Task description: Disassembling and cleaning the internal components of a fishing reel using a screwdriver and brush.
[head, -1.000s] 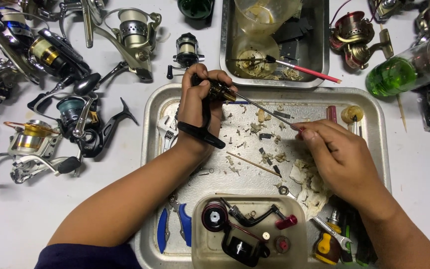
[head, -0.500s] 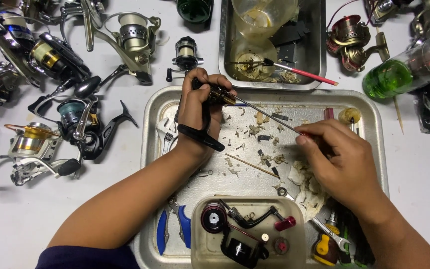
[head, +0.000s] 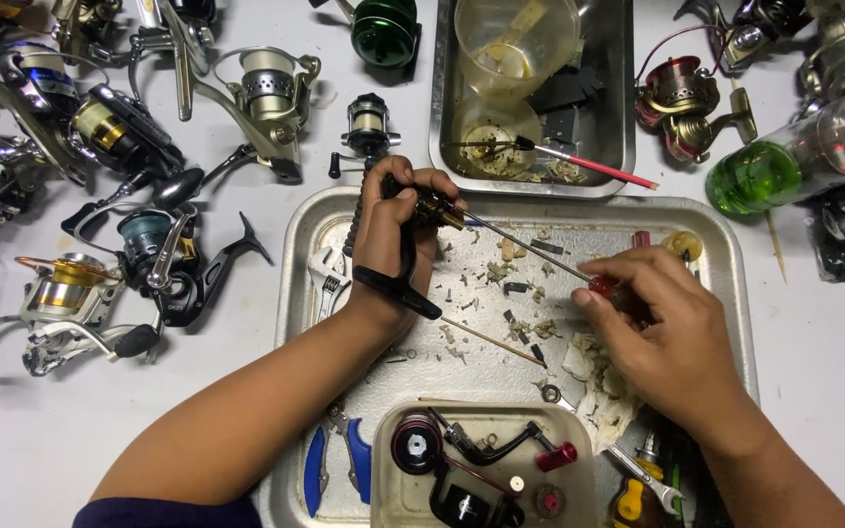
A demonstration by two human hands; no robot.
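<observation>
Currently, my left hand [head: 393, 240] clamped round black reel part [head: 429, 207] with brassy gear end, over far-left of metal tray [head: 735, 284], my right hand [head: 662, 328] gripping red-handled screwdriver [head: 540, 256], tip in gear

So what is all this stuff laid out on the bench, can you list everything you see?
large metal tray: one, silver, centre, littered with pale scraps
dark reel part with brass gear: one, held over the tray's upper left
thin red-handled screwdriver: one, its tip at the gear
thin wooden stick: one, tan, lying in the tray
small adjustable wrench: one, silver, tray's left edge
blue-handled pliers: one, tray's bottom left
plastic tub of reel parts: one, clear, bottom centre
deep steel pan: one, top centre, holding a clear cup and a red brush
fishing reels: several, mixed colours, left and top right
green bottle: one, right
left hand: grips the reel part
right hand: holds the screwdriver
</observation>
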